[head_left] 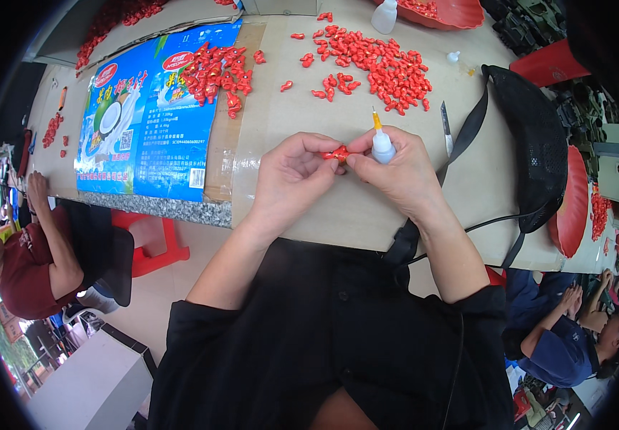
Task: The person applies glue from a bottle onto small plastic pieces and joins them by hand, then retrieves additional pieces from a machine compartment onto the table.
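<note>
Over the table's front part, my left hand (pixel 296 172) pinches a small red glossy piece (pixel 336 153) with yellow spots between thumb and fingertips. My right hand (pixel 401 170) meets it from the other side, its thumb and a fingertip at the same piece. Held in that right hand too is a small white squeeze bottle (pixel 383 149) with a yellow collar and a thin needle tip pointing away from me. Farther back lies a spread of similar small red pieces (pixel 395 75). Another pile of red pieces (pixel 216 75) rests on a flattened blue carton (pixel 144 136) to the left.
Right of my hands lie a craft knife (pixel 446 129) and a black mesh bag (pixel 542 147) with a strap. A white bottle (pixel 384 16) and a red scalloped tray (pixel 445 16) stand at the back. Co-workers sit at left (pixel 26 265) and right (pixel 564 344).
</note>
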A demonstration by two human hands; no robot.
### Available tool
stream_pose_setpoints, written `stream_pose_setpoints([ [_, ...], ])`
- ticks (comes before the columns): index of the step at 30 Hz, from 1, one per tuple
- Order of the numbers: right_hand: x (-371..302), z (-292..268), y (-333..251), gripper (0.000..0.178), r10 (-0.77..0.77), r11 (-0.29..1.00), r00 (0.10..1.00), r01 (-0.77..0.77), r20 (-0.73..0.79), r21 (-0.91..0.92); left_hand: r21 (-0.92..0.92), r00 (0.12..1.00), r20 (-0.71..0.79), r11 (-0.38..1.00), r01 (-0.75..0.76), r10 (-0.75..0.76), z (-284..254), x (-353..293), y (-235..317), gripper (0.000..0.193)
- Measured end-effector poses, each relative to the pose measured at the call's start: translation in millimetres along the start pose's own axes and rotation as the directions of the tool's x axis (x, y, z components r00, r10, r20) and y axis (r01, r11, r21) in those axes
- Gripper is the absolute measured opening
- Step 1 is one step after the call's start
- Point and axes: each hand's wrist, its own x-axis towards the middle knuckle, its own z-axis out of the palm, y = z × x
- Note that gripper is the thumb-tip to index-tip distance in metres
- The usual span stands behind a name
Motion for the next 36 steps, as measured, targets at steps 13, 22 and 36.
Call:
stream_pose_setpoints([
  [13,0,-10,3,0.012,0.014,0.956,0.991,-0.054,0.136,0.289,-0.155,0.994,0.030,0.982,0.104,-0.101,-7,4,5,0.019],
  [22,-2,-2,8,0.013,-0.038,0.963,0.993,0.008,0.108,0.269,-0.158,0.968,0.141,0.961,0.228,-0.207,-9,5,9,0.022],
  [36,1,-4,9,0.013,0.012,0.952,0.993,-0.047,0.116,0.304,-0.076,0.974,0.104,0.975,0.209,-0.201,-8,7,9,0.022],
])
